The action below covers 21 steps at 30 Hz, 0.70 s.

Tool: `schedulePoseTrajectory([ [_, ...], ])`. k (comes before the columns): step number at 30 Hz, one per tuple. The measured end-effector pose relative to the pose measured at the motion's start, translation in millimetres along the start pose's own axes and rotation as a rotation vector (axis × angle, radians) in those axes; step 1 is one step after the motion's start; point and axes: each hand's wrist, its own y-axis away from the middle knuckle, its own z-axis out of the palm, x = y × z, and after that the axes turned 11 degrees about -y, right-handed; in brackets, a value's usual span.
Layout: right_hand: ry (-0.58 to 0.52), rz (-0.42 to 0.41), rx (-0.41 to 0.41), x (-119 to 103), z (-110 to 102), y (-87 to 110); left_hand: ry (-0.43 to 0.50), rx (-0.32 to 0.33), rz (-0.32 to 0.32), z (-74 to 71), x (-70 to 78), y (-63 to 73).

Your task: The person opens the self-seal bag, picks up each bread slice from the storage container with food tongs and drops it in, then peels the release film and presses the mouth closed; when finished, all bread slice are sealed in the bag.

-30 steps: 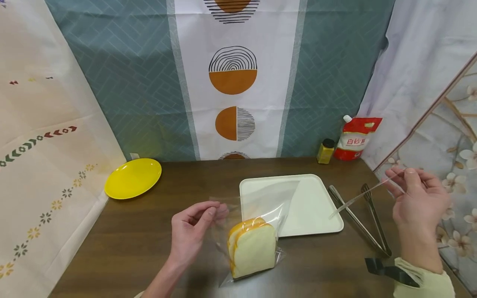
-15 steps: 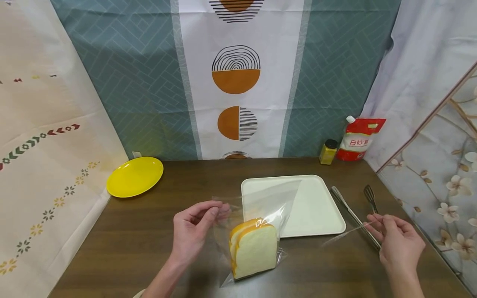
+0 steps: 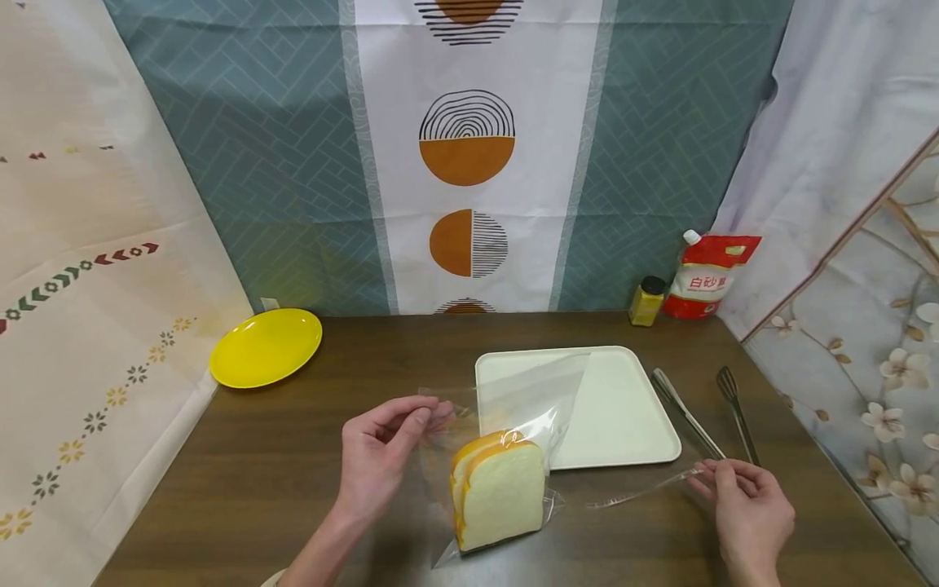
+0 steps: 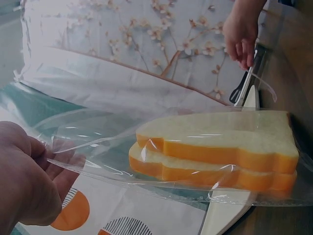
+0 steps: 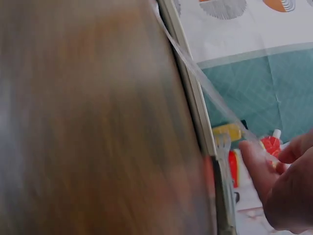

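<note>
My left hand (image 3: 389, 444) pinches the upper left edge of a clear plastic bag (image 3: 546, 383). Inside the bag stand two thick slices of bread (image 3: 506, 493), upright with orange-brown crusts. In the left wrist view the bread (image 4: 215, 142) fills the far end of the bag, away from the fingers. Over at the right, my right hand (image 3: 748, 505) pinches one end of a thin clear plastic strip (image 3: 645, 492). The strip's loose end points left toward the bag, apart from it. In the right wrist view the strip (image 5: 205, 83) runs long and narrow from the fingertips.
A white tray (image 3: 616, 408) lies behind the bag, partly seen through it. Metal tongs (image 3: 689, 416) lie right of the tray, just beyond my right hand. A yellow plate (image 3: 266, 348) is at the back left; a yellow jar (image 3: 647, 302) and a red pouch (image 3: 710, 275) stand back right.
My right hand has come down and left from the right side, carrying the plastic strip closer to the bag. My left hand, the bag and the bread stay nearly in place.
</note>
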Motion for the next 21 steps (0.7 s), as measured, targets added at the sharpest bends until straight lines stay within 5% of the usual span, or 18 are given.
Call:
schedulePoseTrajectory([
  [3, 0.260, -0.034, -0.023, -4.0, -3.1, 0.7, -0.003, -0.004, -0.002, -0.2, 0.1, 0.3],
  [7, 0.647, -0.205, -0.026, -7.3, -5.9, 1.0, -0.006, -0.006, 0.008, -0.1, -0.3, 0.7],
  [10, 0.769, -0.297, -0.051, -7.9, -5.6, 1.2, -0.002, -0.004, 0.011, 0.2, -0.1, 0.5],
  [15, 0.885, -0.228, -0.166, -12.0, -4.6, 1.8, -0.003, -0.004, 0.003, 0.3, -0.6, 0.8],
  [21, 1.170, -0.175, -0.384, -22.1, -5.8, 1.6, -0.004, -0.001, -0.003, 0.4, -0.1, 0.7],
])
